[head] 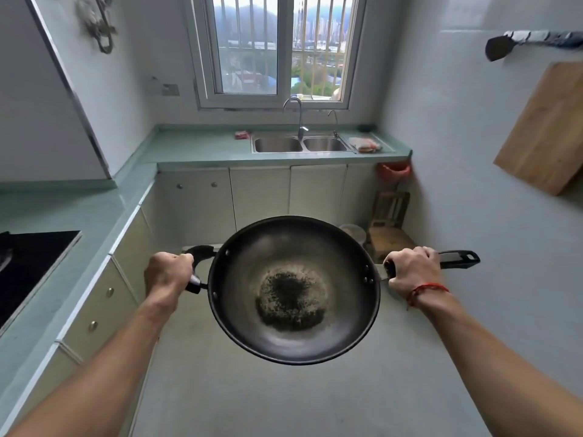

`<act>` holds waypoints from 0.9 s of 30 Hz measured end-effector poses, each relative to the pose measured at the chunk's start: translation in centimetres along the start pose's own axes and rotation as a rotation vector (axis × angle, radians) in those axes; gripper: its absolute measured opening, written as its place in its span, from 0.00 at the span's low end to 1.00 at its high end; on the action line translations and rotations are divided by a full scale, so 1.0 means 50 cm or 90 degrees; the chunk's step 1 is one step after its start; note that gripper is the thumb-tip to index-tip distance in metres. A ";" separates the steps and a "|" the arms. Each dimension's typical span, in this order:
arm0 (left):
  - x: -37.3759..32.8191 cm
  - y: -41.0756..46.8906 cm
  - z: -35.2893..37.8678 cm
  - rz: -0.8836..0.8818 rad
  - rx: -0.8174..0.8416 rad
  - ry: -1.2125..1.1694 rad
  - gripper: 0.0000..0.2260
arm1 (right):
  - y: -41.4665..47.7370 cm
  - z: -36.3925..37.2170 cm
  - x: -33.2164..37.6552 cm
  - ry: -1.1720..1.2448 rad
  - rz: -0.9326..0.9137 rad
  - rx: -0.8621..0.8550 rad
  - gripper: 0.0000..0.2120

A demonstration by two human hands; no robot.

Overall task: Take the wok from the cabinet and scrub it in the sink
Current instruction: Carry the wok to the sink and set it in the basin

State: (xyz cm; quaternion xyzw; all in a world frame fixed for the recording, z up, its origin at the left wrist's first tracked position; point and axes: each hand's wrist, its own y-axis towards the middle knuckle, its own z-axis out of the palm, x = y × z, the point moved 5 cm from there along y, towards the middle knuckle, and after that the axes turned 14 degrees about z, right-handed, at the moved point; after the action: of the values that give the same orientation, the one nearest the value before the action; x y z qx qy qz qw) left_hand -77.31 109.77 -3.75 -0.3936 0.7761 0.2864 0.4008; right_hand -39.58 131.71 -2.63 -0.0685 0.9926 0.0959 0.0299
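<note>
A large black wok (293,257) with a dark, speckled burnt patch in its bottom hangs level over the kitchen floor in front of me. My left hand (168,272) grips its short loop handle on the left. My right hand (413,268), with a red string at the wrist, is closed around the long black handle on the right. The steel double sink (301,144) with a curved tap (298,116) lies well ahead, under the window, set in the green counter.
Green counter (94,212) with cabinets runs along the left, holding a black hob (28,266). Closed cabinet doors (262,193) stand below the sink. A wooden stool (388,231) and red bag stand at the right corner. A cutting board (545,127) hangs on the right wall.
</note>
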 end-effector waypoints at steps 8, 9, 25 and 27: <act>-0.034 0.052 0.101 0.003 -0.009 0.004 0.13 | 0.106 0.030 -0.032 0.004 0.014 -0.035 0.13; -0.037 0.065 0.112 0.003 -0.015 0.005 0.13 | 0.123 0.034 -0.031 -0.001 0.014 -0.029 0.14; -0.037 0.511 0.364 0.002 -0.037 0.008 0.15 | 0.569 0.151 0.194 0.014 0.001 -0.039 0.12; -0.053 0.573 0.395 0.008 -0.033 0.009 0.14 | 0.638 0.164 0.222 0.014 0.005 -0.039 0.11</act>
State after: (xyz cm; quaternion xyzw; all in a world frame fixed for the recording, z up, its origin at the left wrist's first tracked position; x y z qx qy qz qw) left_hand -92.57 140.87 -7.99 -0.4007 0.7740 0.3061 0.3830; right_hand -54.68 162.89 -5.54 -0.0669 0.9897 0.1254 0.0166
